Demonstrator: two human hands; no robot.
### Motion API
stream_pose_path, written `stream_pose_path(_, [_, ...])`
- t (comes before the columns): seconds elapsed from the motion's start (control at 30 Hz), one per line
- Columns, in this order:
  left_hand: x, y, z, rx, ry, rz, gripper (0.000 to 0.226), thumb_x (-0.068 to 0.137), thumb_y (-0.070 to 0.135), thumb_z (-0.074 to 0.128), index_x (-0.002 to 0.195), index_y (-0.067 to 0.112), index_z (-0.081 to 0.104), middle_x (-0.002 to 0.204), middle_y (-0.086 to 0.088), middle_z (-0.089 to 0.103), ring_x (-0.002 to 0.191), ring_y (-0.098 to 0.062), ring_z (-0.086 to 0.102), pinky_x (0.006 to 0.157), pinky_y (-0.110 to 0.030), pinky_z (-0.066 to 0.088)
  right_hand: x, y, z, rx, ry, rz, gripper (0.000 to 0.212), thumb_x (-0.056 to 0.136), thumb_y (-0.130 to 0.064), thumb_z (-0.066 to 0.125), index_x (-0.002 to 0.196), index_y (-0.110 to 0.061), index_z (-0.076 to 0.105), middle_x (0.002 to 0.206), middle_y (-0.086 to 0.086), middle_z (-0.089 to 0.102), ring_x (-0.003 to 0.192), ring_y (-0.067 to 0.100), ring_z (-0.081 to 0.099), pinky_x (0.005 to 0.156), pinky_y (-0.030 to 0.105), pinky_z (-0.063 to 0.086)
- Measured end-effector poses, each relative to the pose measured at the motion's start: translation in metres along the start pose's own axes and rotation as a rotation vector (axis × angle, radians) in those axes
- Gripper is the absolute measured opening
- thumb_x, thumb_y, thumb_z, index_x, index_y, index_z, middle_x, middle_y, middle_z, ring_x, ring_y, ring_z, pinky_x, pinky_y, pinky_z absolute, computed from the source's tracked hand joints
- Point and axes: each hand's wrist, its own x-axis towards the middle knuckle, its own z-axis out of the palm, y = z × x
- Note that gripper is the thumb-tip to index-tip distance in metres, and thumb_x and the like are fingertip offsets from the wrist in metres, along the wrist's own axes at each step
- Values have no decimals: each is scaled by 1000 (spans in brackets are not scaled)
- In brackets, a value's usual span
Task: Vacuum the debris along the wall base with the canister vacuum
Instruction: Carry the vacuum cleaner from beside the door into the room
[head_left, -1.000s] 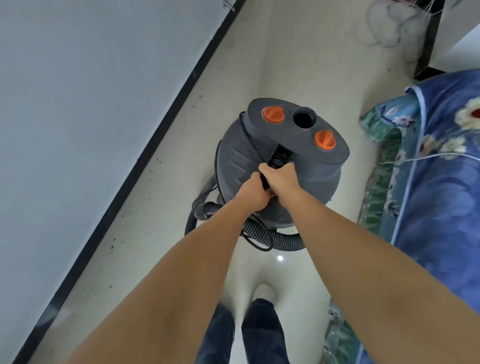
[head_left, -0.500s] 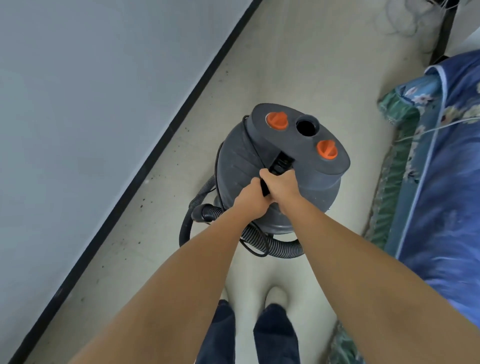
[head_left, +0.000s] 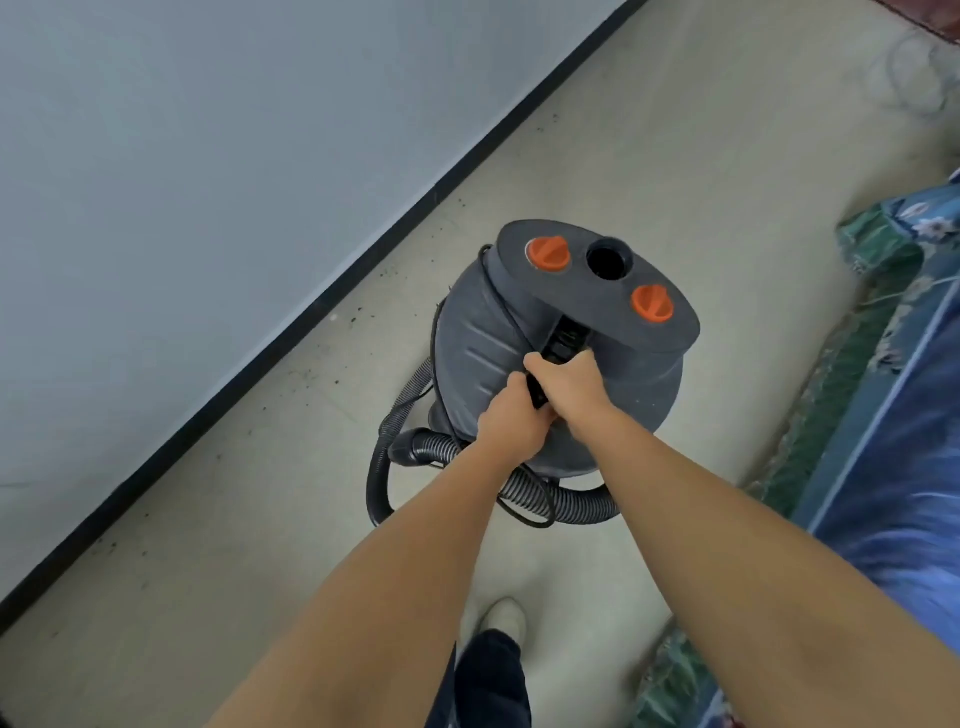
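1. The grey canister vacuum (head_left: 545, 353) stands on the pale floor (head_left: 649, 156), its contents hidden; its lid carries 2 orange knobs (head_left: 548, 253) and 1 open port (head_left: 608, 258).
2. The left hand (head_left: 511, 423) and right hand (head_left: 569, 384) grip the black handle (head_left: 563, 340), fingers curled around it.
3. The ribbed hose (head_left: 566, 501) coils beside the vacuum's base.
4. Dark debris (head_left: 358, 312) speckles the floor along the black baseboard (head_left: 311, 322) below the grey wall (head_left: 208, 156).
5. Floral bedding (head_left: 893, 364) lies at right.

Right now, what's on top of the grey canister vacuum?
On the grey canister vacuum lid: two orange round knobs, an open black port, and both hands, left hand and right hand, gripping the black handle. The handle's near end is covered.
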Motion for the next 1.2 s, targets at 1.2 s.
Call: stream_pose_path(1.2, [-64, 13, 80, -127, 240, 73, 22, 99, 13, 41, 117, 7, 52, 112, -10, 60, 101, -25, 56, 83, -38, 46, -13, 35, -101, -555, -311, -218, 49, 80, -18, 70, 120, -13, 43, 101, 2, 58, 92, 17, 56, 72, 27, 40])
